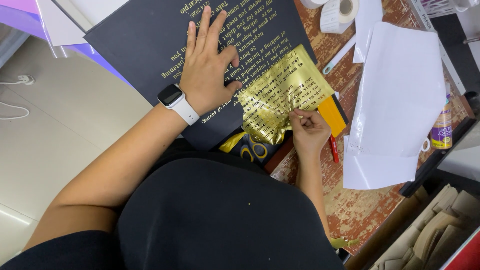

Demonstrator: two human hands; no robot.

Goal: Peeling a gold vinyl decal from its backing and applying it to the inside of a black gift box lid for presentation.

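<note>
Both hands were at work on a dark card. The left hand lay flat and open on the black card, fingers spread and pressing it down, gripping nothing; a white smartwatch sat on that wrist. The right hand was closed in a pinch, thumb and fingertips nipping the lower edge of a gold foil sheet, which curled up crinkled from the card's surface. The foil lay partly on the card's right corner and partly lifted, between the two hands. Gold lettering showed on the card where it was bare.

Just beside the right hand, an orange and black scraper rested on the worn wooden table, and a red pen lay below it, touching the hand's edge. Large white paper sheets covered the table to the right. Further off stood a roll of white labels, a white pen and a small glue bottle near the table's edge. A box of brown envelopes sat lower right.
</note>
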